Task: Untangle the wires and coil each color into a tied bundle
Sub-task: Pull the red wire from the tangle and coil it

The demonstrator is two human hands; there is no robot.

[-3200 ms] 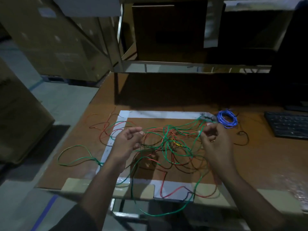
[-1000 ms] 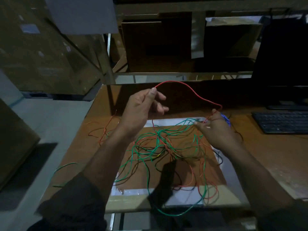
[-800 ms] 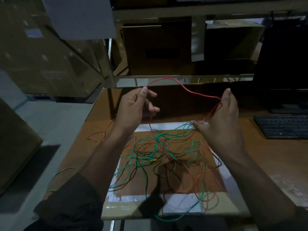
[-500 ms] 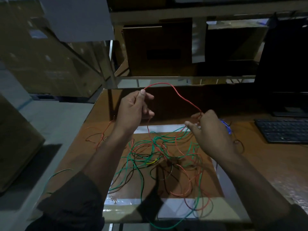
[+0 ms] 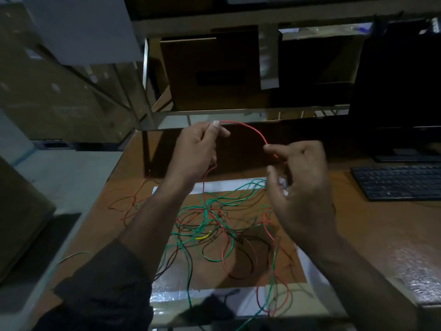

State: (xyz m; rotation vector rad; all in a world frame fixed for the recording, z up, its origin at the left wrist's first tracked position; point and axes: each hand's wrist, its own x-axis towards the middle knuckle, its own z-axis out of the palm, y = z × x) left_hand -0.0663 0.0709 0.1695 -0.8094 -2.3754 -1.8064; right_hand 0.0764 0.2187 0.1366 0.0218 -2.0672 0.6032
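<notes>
A tangle of green, red and black wires [image 5: 222, 225] lies on a brown board [image 5: 248, 278] taped to the table. A red wire [image 5: 250, 129] arches in the air between my hands. My left hand [image 5: 195, 151] is raised above the table's far edge and pinches one end of the arch at its thumb tip. My right hand [image 5: 300, 182] holds the other end between curled fingers, and the wire drops from there into the tangle. A short yellow piece [image 5: 202, 237] sits in the pile.
A black keyboard [image 5: 398, 181] lies at the right, with a dark monitor [image 5: 401, 91] behind it. A shelf with cardboard boxes [image 5: 210, 72] stands at the back. Loose red wire [image 5: 128, 204] and green wire [image 5: 71, 255] trail off the table's left side.
My hands rose from the tangle, lifting a red wire into an arch. Over the last second my right hand came up and nearer my left, shortening the arch.
</notes>
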